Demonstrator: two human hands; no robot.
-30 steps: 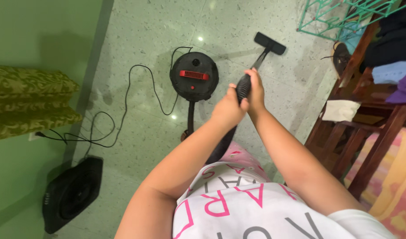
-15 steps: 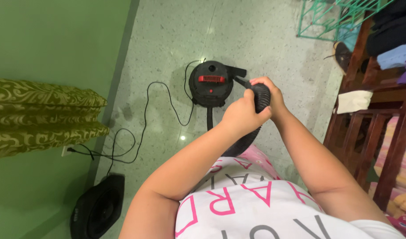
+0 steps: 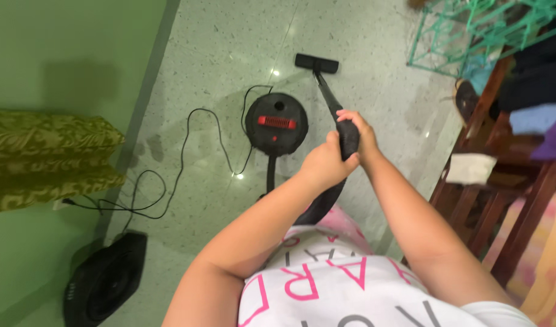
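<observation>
Vacuum wand (image 3: 327,91) looked rigid and light; left hand (image 3: 324,165) and right hand (image 3: 358,134) both gripped its ribbed hose cuff (image 3: 349,138).

A red rectangular label panel (image 3: 276,122) sits across the top of the round black vacuum canister (image 3: 276,140) on the floor. No packages, signs or screens show.

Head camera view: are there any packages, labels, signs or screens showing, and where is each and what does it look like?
No packages, signs or screens show.
Red panel: a flat red bar on top of the round black vacuum canister, mid-floor; any label on it is too small to tell.
Shirt print: large pink and grey letters on the white shirt, bottom centre.
</observation>
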